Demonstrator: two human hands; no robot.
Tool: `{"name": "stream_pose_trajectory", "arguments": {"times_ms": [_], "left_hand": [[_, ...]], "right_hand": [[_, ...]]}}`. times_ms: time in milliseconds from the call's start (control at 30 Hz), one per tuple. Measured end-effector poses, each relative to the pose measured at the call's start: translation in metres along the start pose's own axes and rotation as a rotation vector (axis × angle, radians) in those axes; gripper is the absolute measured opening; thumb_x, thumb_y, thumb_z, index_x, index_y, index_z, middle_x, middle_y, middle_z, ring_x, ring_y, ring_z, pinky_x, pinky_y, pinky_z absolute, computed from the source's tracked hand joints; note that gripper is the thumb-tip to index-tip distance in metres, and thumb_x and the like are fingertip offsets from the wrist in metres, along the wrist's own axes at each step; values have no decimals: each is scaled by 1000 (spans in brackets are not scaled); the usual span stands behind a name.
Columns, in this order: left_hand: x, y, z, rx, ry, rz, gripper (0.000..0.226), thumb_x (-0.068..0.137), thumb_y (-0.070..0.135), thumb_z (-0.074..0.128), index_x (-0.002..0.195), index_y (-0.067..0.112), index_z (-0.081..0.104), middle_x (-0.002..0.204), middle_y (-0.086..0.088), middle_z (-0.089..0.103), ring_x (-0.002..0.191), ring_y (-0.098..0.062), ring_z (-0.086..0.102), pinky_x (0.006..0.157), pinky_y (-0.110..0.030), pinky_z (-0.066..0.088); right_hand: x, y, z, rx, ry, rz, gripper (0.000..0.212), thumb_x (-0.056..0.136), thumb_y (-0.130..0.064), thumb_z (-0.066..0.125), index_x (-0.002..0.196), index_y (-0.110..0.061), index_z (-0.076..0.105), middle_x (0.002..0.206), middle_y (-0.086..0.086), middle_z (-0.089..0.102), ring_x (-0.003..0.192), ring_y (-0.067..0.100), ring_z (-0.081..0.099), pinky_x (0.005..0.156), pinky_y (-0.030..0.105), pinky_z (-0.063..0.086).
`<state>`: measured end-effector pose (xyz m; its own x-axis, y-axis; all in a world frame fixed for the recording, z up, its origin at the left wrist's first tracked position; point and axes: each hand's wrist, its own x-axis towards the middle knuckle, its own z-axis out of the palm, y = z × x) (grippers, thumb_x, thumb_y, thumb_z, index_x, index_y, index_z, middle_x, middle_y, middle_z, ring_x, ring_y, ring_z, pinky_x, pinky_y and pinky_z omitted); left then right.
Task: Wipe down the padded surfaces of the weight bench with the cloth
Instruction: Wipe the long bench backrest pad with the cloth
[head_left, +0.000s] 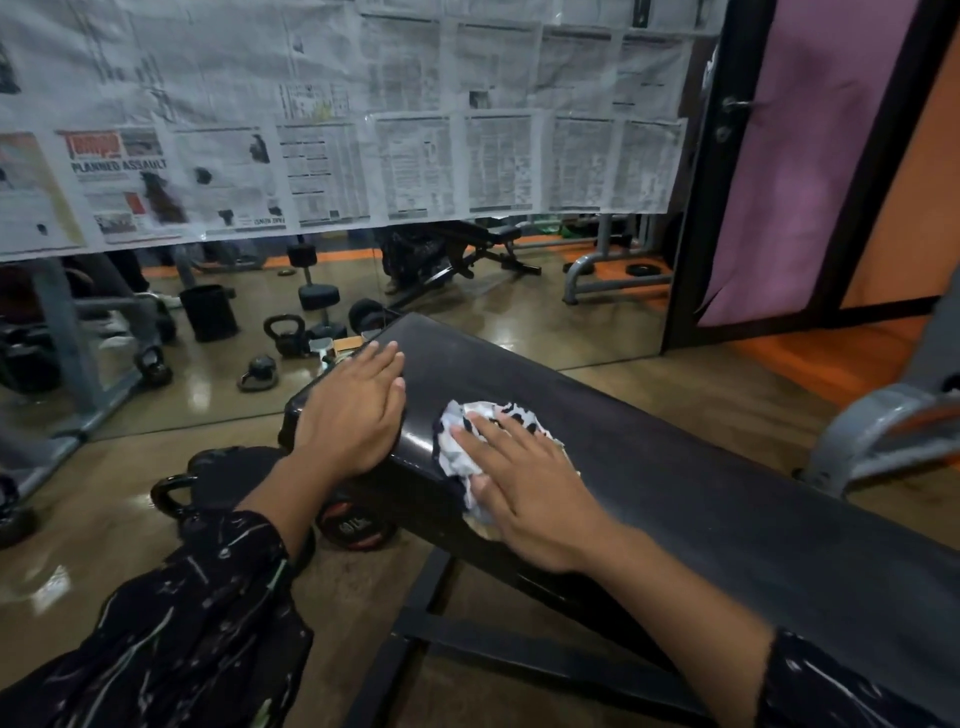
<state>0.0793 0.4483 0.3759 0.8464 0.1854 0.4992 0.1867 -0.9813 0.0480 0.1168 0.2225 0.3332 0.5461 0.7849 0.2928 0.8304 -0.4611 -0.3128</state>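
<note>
A mirror (493, 332) fills the upper half of the frame, most of it papered over with newspaper (332, 130); below the sheets it reflects kettlebells (283, 338) and dumbbells on a glossy floor (93, 519) at centre left. Lower left, a dark patterned sleeve (171, 639) leads up to the left hand (353, 415), laid flat at the near left end of the bench (701, 499), fingers spread and holding nothing, the palm draped over the corner edge as a brace. A weight plate (358, 525) lies on the floor just beneath that end.

At centre, the cloth (483, 431), a crumpled white-and-dark patterned rag, sits on the black pad close to the near edge. The right hand (524, 493) presses down on it with fingers extended rather than curled, pinning it to the vinyl; part of the cloth bunches out ahead of and beside the fingers.

The rag looks light, soft and limp, likely to slide out unless pressed from above with a flat palm or gathered into a wad. The pad appears smooth, firm and slightly slick, so it should wipe easily; the bench itself looks heavy and steady enough to lean on. The long stretch of pad running to the lower right seems to remain to be wiped. A grey metal frame (872, 436) stands at the right edge.
</note>
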Motion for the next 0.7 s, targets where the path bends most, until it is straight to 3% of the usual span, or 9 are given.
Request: {"name": "stream_pose_trajectory", "arguments": {"times_ms": [167, 367, 467, 700], "left_hand": [[-10, 6, 1, 51, 12, 61, 62, 91, 41, 15, 137, 20, 49, 144, 2, 46, 138, -15, 35, 113, -37, 23], [-9, 6, 0, 57, 14, 52, 63, 90, 41, 14, 136, 19, 50, 143, 1, 47, 136, -16, 38, 112, -37, 26], [-9, 4, 1, 62, 14, 53, 62, 90, 41, 13, 137, 20, 49, 144, 2, 46, 136, -16, 37, 112, -37, 26], [-10, 6, 1, 56, 10, 42, 63, 90, 42, 13, 137, 20, 49, 143, 2, 47, 136, -15, 37, 112, -37, 26]], "right_hand": [[24, -9, -1, 12, 51, 150, 52, 100, -39, 26, 150, -36, 15, 161, -8, 11, 149, 16, 3, 119, 47, 5], [-12, -23, 12, -78, 98, -8, 55, 99, -39, 25, 151, -36, 10, 162, -9, 8, 149, 16, 0, 117, 41, 3], [-31, -10, 8, -60, 83, 14, 54, 98, -41, 22, 151, -39, 11, 161, -14, 8, 149, 11, 0, 117, 36, 1], [16, -22, 4, -11, 66, 179, 54, 98, -41, 23, 151, -36, 12, 162, -5, 9, 149, 19, 1, 119, 48, 4]]}}
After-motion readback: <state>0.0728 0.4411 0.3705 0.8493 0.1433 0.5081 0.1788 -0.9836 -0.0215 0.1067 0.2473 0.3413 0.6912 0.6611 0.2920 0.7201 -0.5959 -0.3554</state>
